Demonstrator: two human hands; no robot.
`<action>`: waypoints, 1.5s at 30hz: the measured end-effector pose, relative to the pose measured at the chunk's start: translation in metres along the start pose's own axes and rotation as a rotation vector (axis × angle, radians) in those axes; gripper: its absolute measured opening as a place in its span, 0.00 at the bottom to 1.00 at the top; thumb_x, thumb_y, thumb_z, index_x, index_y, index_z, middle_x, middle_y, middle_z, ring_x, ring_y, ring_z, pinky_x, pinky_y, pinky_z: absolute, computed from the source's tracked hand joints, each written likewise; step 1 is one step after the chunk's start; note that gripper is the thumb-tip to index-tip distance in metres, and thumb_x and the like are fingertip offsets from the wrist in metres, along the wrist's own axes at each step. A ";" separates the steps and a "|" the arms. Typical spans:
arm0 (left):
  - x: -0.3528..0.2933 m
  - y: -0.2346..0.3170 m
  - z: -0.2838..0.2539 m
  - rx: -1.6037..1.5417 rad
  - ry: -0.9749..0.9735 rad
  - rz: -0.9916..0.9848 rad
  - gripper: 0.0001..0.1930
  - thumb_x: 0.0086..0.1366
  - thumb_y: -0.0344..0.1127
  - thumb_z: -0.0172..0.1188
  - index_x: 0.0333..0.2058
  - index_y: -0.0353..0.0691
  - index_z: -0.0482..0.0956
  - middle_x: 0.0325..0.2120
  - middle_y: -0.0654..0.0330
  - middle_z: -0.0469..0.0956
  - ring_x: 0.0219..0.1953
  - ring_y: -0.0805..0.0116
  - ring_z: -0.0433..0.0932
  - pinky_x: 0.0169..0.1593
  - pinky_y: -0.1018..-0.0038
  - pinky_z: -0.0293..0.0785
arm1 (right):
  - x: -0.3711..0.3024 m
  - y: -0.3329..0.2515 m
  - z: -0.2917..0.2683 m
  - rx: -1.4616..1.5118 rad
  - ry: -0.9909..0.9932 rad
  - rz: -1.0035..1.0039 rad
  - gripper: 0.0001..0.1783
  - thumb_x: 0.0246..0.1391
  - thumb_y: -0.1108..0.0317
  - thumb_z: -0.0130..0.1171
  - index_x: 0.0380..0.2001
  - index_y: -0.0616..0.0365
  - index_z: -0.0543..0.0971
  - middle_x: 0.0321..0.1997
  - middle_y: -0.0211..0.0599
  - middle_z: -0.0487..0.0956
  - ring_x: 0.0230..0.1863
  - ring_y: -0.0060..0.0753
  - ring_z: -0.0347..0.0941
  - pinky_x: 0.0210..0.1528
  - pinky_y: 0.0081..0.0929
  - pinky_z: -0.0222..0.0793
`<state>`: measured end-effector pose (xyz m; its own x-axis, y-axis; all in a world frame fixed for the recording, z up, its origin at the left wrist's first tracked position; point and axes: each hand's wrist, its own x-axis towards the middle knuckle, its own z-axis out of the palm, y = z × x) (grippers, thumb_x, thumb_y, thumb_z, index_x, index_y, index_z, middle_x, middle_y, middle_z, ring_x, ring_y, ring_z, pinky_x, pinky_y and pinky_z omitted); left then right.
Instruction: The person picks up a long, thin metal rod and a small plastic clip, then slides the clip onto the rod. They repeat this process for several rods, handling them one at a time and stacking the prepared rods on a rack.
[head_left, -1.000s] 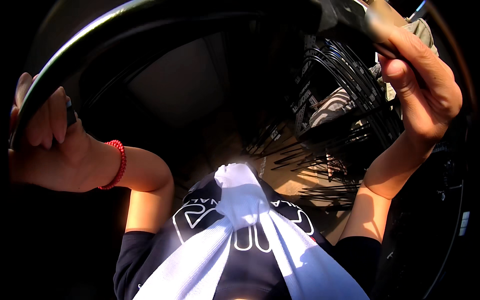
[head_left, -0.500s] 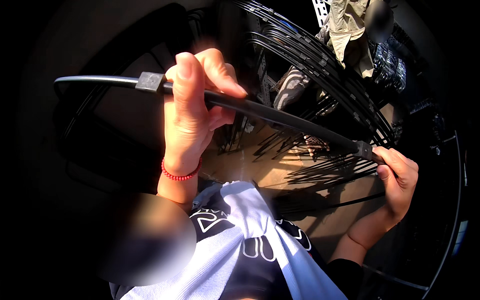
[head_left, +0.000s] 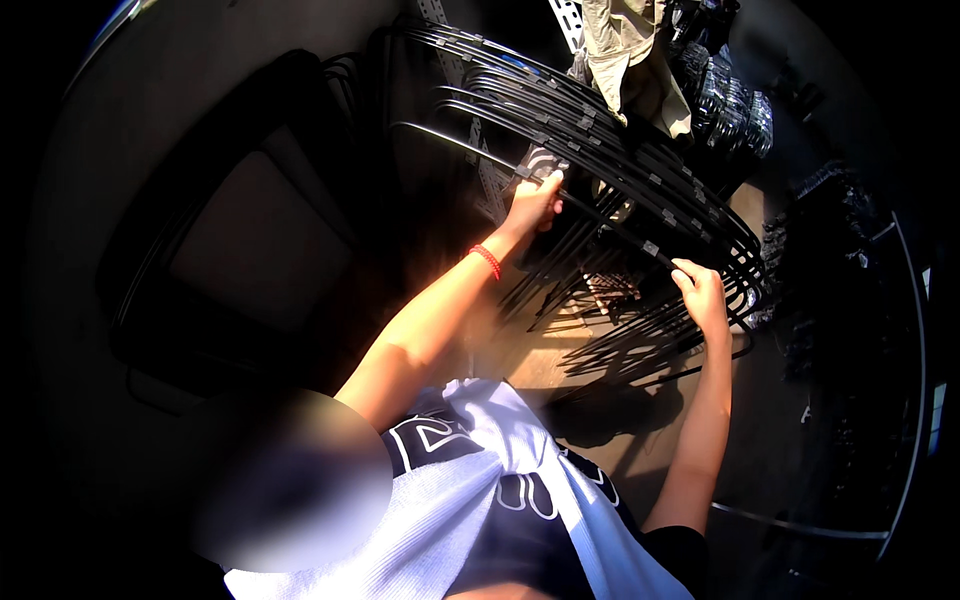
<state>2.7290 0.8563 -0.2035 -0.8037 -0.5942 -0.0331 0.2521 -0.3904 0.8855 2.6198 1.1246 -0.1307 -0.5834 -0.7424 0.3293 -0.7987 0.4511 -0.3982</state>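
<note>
My two arms stretch forward, holding a long, thin black rod (head_left: 612, 222) with a bent far-left end. My left hand (head_left: 537, 205), below a red bead bracelet (head_left: 486, 262), is closed around it just beside one small grey block (head_left: 524, 172). At the rod's right part my right hand (head_left: 704, 298) grips it with thumb and fingers, near a second grey block (head_left: 651, 248). The rod lies over or close against a row of similar bent black rods (head_left: 590, 135) with grey blocks; whether it touches them I cannot tell.
Beige cloth (head_left: 622, 50) hangs at the back, next to a white perforated metal post (head_left: 568, 22). Shiny wrapped bundles (head_left: 735, 110) stand to its right. Large dark loops (head_left: 190, 140) fill the left side. A thin pale rail (head_left: 918, 320) curves along the right.
Both hands have carried the black rod away from my body, from up close to the row of rods. My arms are now extended, and both hands still grip it.
</note>
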 end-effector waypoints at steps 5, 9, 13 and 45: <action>0.048 -0.006 -0.002 0.030 0.018 -0.032 0.15 0.59 0.46 0.53 0.21 0.42 0.72 0.11 0.68 0.67 0.09 0.81 0.56 0.12 0.83 0.53 | 0.036 0.032 0.024 -0.187 0.109 -0.185 0.09 0.45 0.69 0.54 0.31 0.60 0.78 0.33 0.39 0.76 0.38 0.39 0.71 0.42 0.28 0.62; 0.060 -0.009 0.010 0.026 0.018 -0.068 0.19 0.57 0.54 0.55 0.27 0.42 0.71 0.10 0.71 0.58 0.07 0.81 0.48 0.13 0.81 0.41 | 0.059 0.066 0.042 -0.287 0.386 -0.260 0.08 0.42 0.69 0.58 0.29 0.56 0.79 0.28 0.33 0.73 0.35 0.36 0.67 0.42 0.31 0.57; 0.031 -0.009 0.005 0.064 -0.017 0.016 0.07 0.61 0.37 0.50 0.34 0.41 0.72 0.15 0.68 0.68 0.09 0.84 0.53 0.13 0.84 0.47 | 0.067 0.102 0.059 -0.192 0.471 -0.179 0.08 0.39 0.72 0.60 0.28 0.55 0.79 0.28 0.30 0.73 0.35 0.33 0.67 0.44 0.30 0.55; -0.190 0.191 -0.042 0.558 -0.225 1.239 0.18 0.59 0.31 0.49 0.48 0.33 0.61 0.25 0.57 0.66 0.15 0.79 0.58 0.15 0.86 0.54 | 0.049 -0.159 -0.014 0.736 0.767 -0.609 0.14 0.52 0.75 0.44 0.41 0.71 0.67 0.31 0.49 0.75 0.35 0.36 0.70 0.46 0.30 0.63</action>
<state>2.9532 0.8651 -0.0478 -0.2971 -0.1968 0.9344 0.6561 0.6689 0.3495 2.7166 1.0235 -0.0390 -0.2779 -0.1376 0.9507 -0.8427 -0.4401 -0.3100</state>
